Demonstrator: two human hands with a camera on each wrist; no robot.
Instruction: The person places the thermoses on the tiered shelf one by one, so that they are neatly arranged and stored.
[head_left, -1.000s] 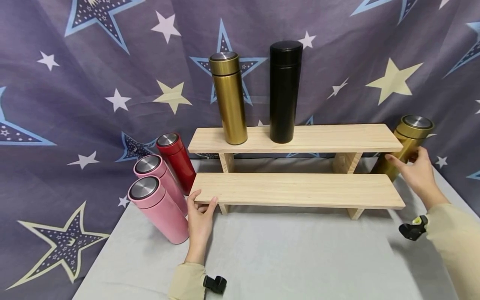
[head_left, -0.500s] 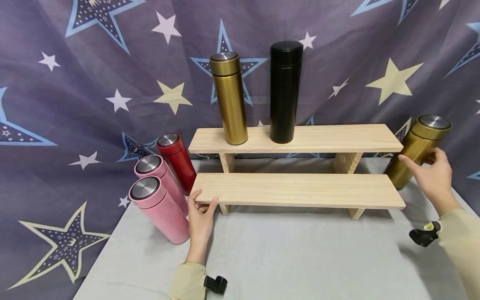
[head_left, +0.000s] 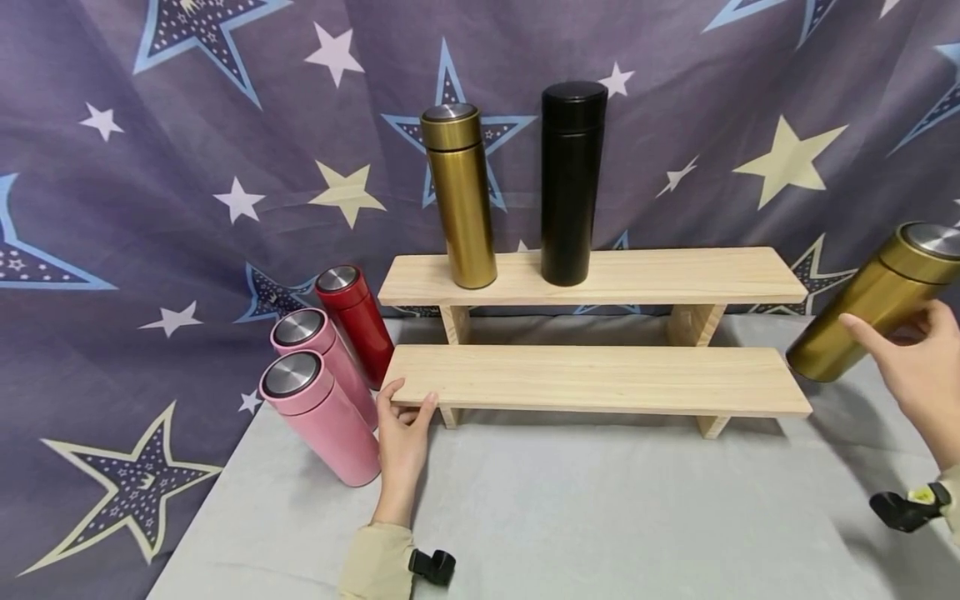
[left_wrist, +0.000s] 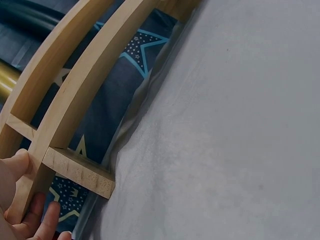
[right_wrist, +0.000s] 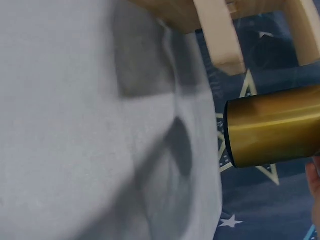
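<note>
Grips in the right hand (head_left: 926, 379) a gold metal cylindrical bottle (head_left: 862, 306) with a round silver-topped lid (head_left: 933, 240). Holds it at far right, tilted with the lid toward the right and the base raised above the grey cloth-covered counter (head_left: 600, 508), near the right end of a two-tier stand (head_left: 690, 325) of pale wood. Pinches with the left hand (head_left: 401, 446) the left front corner of the stand's lower shelf (head_left: 600, 379), with the thumb (head_left: 427, 408) at the front edge. Has on the upper shelf (head_left: 675, 275), upright and apart, a slim gold bottle (head_left: 462, 208) with a silver top at left and a tall black bottle (head_left: 570, 187) to its right. Has at left, just beside the left hand, a front pink cylindrical bottle (head_left: 333, 433), with a second pink bottle (head_left: 345, 367) behind and a red silver-topped bottle (head_left: 363, 329) farthest back. Wears tan sleeves (head_left: 378, 562), with a black camera (head_left: 432, 568) at each wrist. Faces a purple curtain (head_left: 247, 142) printed with white, yellow and blue-edged stars (head_left: 787, 162).
</note>
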